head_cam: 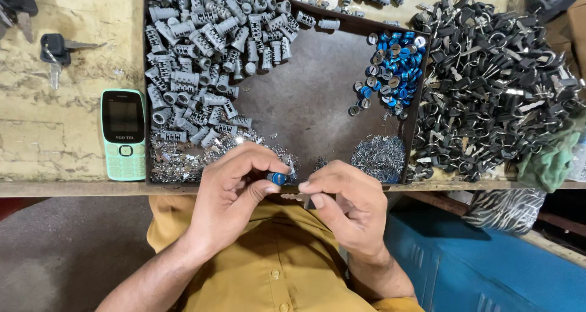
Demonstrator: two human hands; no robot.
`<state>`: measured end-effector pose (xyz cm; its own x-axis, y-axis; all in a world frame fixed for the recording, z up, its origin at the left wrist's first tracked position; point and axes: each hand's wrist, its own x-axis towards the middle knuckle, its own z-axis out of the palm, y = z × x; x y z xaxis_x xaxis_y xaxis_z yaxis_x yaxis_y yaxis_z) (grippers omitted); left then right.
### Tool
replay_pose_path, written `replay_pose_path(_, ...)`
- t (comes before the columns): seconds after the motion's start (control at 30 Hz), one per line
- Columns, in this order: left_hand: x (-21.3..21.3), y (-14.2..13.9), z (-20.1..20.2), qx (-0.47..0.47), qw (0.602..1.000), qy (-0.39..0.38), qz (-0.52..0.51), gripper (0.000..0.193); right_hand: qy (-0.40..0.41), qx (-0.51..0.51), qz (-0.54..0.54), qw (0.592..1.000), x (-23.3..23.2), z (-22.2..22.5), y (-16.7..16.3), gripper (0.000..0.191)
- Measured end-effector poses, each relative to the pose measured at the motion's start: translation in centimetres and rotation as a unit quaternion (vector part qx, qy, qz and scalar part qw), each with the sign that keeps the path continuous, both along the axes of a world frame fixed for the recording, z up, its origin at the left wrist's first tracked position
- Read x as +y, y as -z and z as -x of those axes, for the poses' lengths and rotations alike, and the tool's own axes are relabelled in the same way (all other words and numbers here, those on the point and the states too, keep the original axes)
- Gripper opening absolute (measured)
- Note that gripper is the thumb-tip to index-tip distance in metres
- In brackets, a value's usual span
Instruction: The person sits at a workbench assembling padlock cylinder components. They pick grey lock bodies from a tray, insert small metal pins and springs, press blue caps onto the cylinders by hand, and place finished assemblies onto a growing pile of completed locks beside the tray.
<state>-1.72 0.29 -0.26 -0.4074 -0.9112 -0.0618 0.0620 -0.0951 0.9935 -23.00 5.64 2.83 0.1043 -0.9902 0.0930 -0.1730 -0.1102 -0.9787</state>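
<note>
Blue-capped cylinder (279,178) sits half hidden in left hand's (235,187) grip; right hand (345,205) pinches something unseen.

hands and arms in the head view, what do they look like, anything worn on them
Both the left hand and the right hand are bare: no gloves, rings or watch visible. The forearms are uncovered. A mustard-yellow buttoned shirt shows beneath, its cuff just visible at the right arm.

A worn, pale-yellow workbench (67,147) carries a shallow dark metal tray (305,98). Left of the tray lie a mint-green push-button phone (123,135) and black-headed keys (58,49). A big heap of black-headed keys on rings (494,86) and a crumpled green cloth (552,162) lie to its right.
</note>
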Motion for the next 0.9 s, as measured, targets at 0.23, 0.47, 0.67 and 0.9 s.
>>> replay_pose_path(0.23,-0.4,-1.0,-0.5,-0.045,0.994,-0.021,0.095,0.02,0.079,-0.008,0.006,0.997,0.1,-1.2,0.0,0.018)
replay_pose_path(0.47,-0.6,-2.0,-0.4,-0.127,0.953,-0.059,0.269,0.034,0.136,0.1,0.014,0.985,0.0,-1.7,0.0,0.016)
replay_pose_path(0.67,-0.1,-2.2,-0.7,-0.189,0.925,0.012,0.329,0.049,0.05,0.141,0.075,0.986,-0.4,-2.3,1.1,0.016)
replay_pose_path(0.9,0.1,-1.2,-0.1,-0.114,0.966,-0.073,0.22,0.036,0.071,-0.176,-0.159,0.969,-0.1,-1.6,2.1,0.036)
